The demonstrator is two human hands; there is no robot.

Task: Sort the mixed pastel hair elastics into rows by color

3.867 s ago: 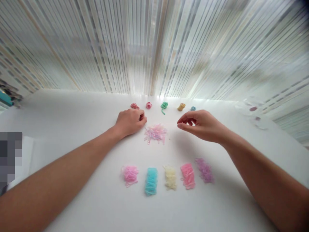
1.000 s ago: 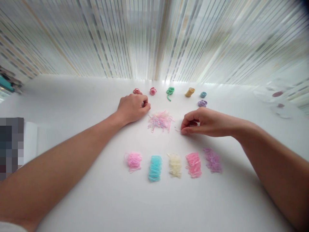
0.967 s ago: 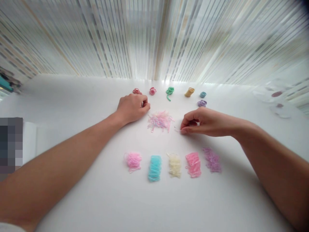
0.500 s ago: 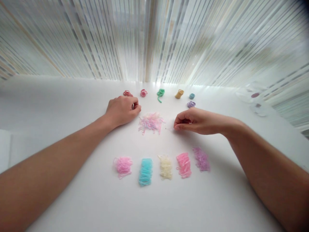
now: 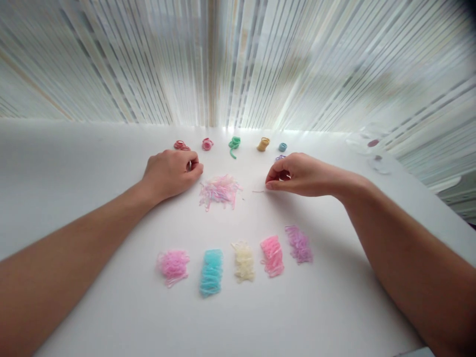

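L hand [image 5: 169, 173] curled, can't tell if holding anything; R hand [image 5: 307, 174] pinches thin strand [image 5: 258, 191]. Pale pink pile [image 5: 220, 192] lies btwn the two, nearer L, in from far edge of worktop [image 5: 223, 327].

Pastel pile [image 5: 220, 192]: looks plastic, lightly glossy | table [image 5: 230, 322] under pile: smooth, mostly matt | curtain [image 5: 186, 59] behind pile: looks like stringy cloth

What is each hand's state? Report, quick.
Left hand: curled closed; whether it holds anything cannot be told.
Right hand: closed, pinching a thin strand.
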